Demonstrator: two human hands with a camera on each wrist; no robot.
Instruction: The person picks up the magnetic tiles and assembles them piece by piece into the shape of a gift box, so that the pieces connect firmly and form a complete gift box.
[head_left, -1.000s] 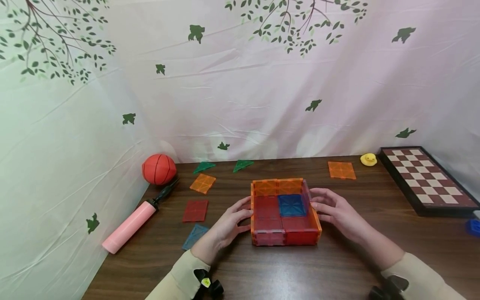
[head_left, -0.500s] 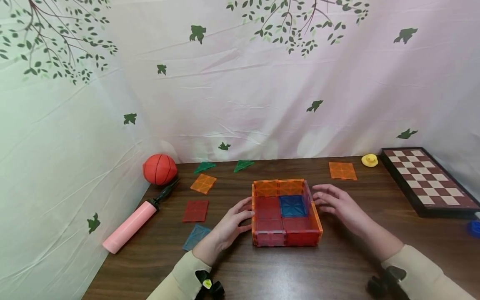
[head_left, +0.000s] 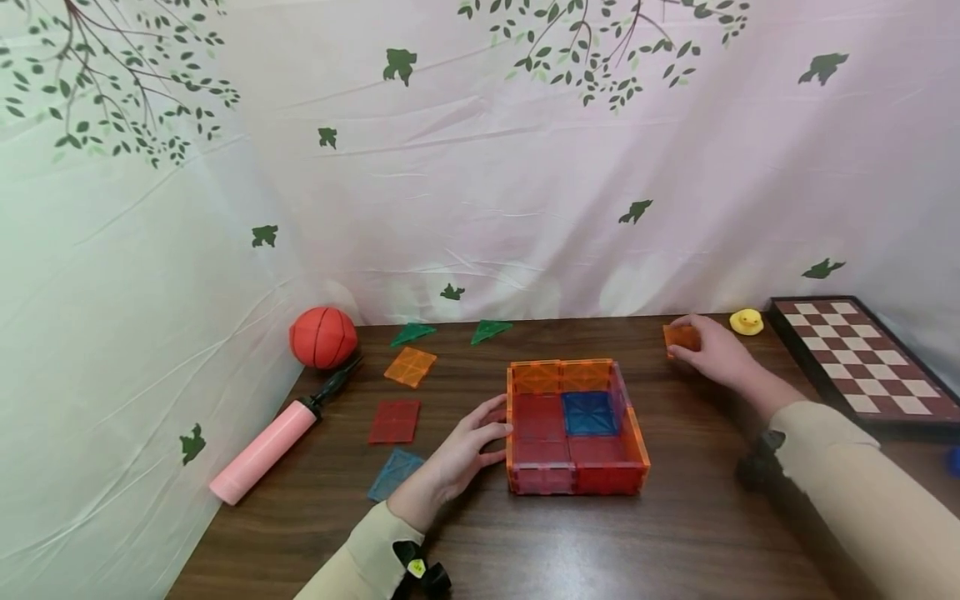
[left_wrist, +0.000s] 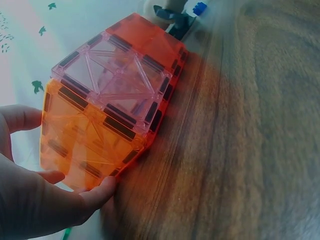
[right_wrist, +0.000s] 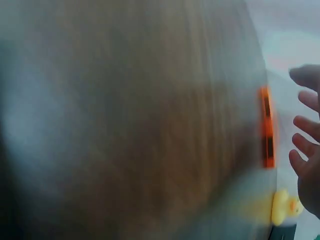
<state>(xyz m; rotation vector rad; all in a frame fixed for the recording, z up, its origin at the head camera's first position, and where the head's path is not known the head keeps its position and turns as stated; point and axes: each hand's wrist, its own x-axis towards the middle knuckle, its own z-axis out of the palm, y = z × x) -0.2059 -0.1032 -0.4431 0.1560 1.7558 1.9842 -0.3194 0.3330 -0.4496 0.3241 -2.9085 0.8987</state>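
A shallow open box of magnetic tiles (head_left: 603, 477) sits mid-table, with orange, pink and red walls and a red and blue floor. My left hand (head_left: 468, 442) rests its fingers against the box's left wall; the left wrist view shows the hand (left_wrist: 40, 200) touching the orange wall (left_wrist: 85, 135) of the box. My right hand (head_left: 712, 354) is at the back right, its fingers spread over a loose orange square tile (head_left: 678, 337). In the blurred right wrist view the fingers (right_wrist: 307, 140) hover by the tile's edge (right_wrist: 268, 127).
A yellow duck (head_left: 746, 321) and a chessboard (head_left: 870, 358) lie right of the right hand. On the left are a red ball (head_left: 323, 337), a pink pump (head_left: 266, 450), loose orange (head_left: 409, 367), red (head_left: 393, 421) and blue (head_left: 395, 473) tiles, and two green triangles (head_left: 412, 334).
My right hand left the box's right wall and moved back and right to the loose orange tile. The left hand stayed at the left wall.
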